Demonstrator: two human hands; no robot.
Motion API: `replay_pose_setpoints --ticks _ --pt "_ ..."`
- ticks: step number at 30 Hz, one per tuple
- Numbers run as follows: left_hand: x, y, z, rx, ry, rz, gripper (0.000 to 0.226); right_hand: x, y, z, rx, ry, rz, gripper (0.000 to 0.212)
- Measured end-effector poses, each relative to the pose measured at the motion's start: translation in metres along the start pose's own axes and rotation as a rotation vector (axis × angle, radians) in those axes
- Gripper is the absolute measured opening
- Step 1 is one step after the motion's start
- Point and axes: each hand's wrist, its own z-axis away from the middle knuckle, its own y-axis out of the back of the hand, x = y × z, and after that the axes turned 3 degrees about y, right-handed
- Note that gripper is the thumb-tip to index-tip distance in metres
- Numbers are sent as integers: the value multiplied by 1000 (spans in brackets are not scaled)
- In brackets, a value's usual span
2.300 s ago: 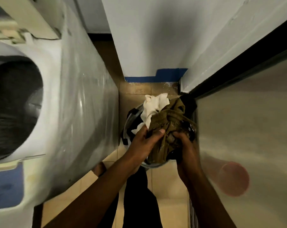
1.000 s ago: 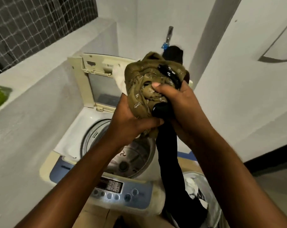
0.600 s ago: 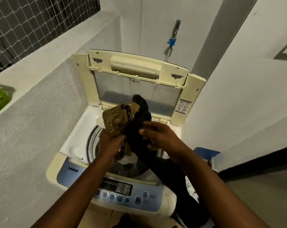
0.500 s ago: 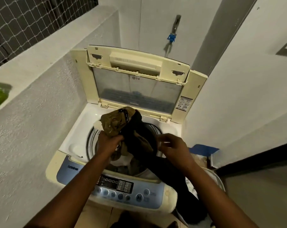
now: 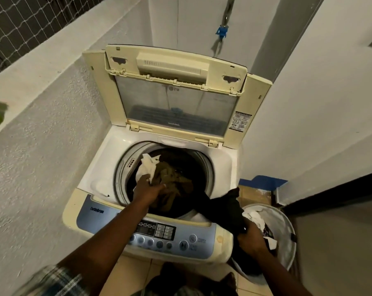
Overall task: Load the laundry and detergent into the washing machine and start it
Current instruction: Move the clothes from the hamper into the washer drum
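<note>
Top-loading washing machine (image 5: 153, 210) with its lid (image 5: 176, 92) standing open. The left hand (image 5: 147, 190) is reaching into the drum (image 5: 199, 165), fingers closing on the white cloth (image 5: 146, 168) beside the olive garment (image 5: 173, 184). The right hand (image 5: 252, 238) is gripping a black garment (image 5: 221, 207) that is trailing over the drum's rim toward the laundry basket (image 5: 287, 236). Risk: this trailing garment is likely snagging or slipping to the tiled floor (image 5: 134, 270). Rough plastered walls (image 5: 42, 157) are crowding the machine closely.

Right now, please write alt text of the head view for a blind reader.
A left hand pushes clothes into an open top-loading washing machine, while the right hand grips a black garment draped over its edge above a laundry basket.
</note>
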Motion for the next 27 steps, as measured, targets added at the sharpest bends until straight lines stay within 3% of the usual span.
replay_pose_setpoints --ticks 4,7,11,17,19,21,22,25,27 --pt "14 -8 20 -16 -85 -47 56 -18 21 19 120 11 -114 33" --pt "25 -20 45 -78 -151 -67 42 -35 41 35 172 60 -169 30" --pt "34 -44 83 -241 -250 -86 55 -65 74 49 291 169 -225 9" --pt "53 -67 133 -512 -402 -194 112 -133 121 62 297 358 -144 8" --pt "65 -71 148 -614 -485 -229 115 -161 131 65 291 404 -132 6" --pt "79 -76 161 -594 -578 -321 105 -190 140 68 286 467 -128 7" --pt "87 -76 165 -525 -617 -374 89 -204 145 70 281 508 -129 8" --pt "111 -64 162 -266 -697 -319 18 -240 158 75 188 636 -240 9" --pt "124 -48 155 -161 -719 -231 14 -256 168 76 49 671 -394 7"
